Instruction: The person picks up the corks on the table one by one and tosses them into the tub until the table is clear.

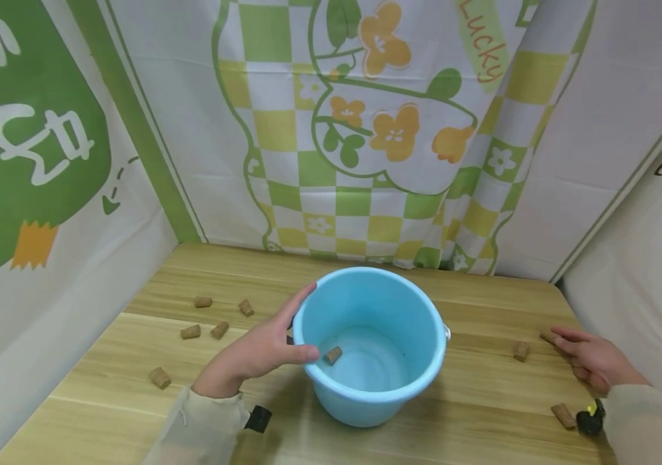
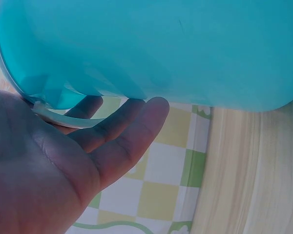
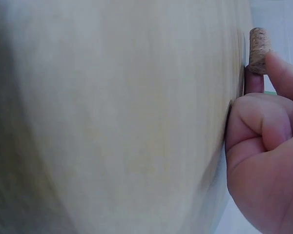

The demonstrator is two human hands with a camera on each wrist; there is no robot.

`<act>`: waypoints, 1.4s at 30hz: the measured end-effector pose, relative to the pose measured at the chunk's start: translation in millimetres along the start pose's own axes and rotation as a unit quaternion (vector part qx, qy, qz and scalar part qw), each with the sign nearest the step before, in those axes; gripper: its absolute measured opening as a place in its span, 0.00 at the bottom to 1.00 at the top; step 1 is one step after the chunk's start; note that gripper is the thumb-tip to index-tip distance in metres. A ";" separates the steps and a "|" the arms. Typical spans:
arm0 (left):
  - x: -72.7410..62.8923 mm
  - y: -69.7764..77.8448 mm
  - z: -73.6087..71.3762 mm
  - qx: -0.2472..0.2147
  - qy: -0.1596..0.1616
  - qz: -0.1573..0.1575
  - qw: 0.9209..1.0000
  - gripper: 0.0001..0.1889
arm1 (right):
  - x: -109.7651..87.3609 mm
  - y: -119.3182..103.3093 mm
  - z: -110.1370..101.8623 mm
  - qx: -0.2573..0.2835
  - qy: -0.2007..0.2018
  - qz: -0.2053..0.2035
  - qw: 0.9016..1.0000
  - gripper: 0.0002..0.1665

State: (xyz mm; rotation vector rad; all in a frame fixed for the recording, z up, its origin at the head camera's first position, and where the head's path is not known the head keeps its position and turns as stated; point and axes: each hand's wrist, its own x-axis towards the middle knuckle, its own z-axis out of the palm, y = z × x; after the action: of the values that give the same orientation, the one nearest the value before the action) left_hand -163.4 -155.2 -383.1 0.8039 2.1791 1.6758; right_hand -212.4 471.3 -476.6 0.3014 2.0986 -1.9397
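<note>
A light blue bucket (image 1: 365,410) stands upright on the wooden table, with one cork (image 1: 333,355) inside it. My left hand (image 1: 263,349) holds the bucket at its left side, the thumb over the rim and the other fingers against the outer wall. In the left wrist view, the bucket's pale handle (image 2: 71,119) crosses those fingers (image 2: 132,141). At the far right, my right hand (image 1: 595,361) pinches a cork (image 3: 259,48) between thumb and fingertip, low at the tabletop. Two more corks lie near that hand, one to its left (image 1: 521,351) and one nearer the front (image 1: 563,416).
Several corks lie scattered left of the bucket, among them a front one (image 1: 159,378) and a back one (image 1: 203,301). A patterned curtain (image 1: 383,194) hangs behind the table (image 1: 482,387). Fabric walls flank both sides.
</note>
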 end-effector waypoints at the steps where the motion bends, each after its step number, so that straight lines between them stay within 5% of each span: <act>1: 0.1 0.1 0.0 0.000 -0.001 0.002 1.000 0.57 | -0.8 -0.2 -0.2 0.008 -0.001 0.000 1.000 0.15; 33: -1.0 0.5 0.8 -0.002 0.004 -0.003 1.000 0.57 | -2.5 -3.8 -0.8 0.103 -0.029 0.005 0.994 0.19; 42: -0.6 -0.3 0.6 0.000 0.003 -0.001 1.000 0.57 | 2.4 -6.4 -2.7 0.185 -0.042 0.031 0.981 0.20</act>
State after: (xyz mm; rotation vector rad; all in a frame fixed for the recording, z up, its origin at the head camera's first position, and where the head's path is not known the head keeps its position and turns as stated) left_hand -162.8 -155.1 -383.7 0.7974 2.1822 1.6798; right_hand -216.9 473.4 -471.2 0.3455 1.6467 -2.2542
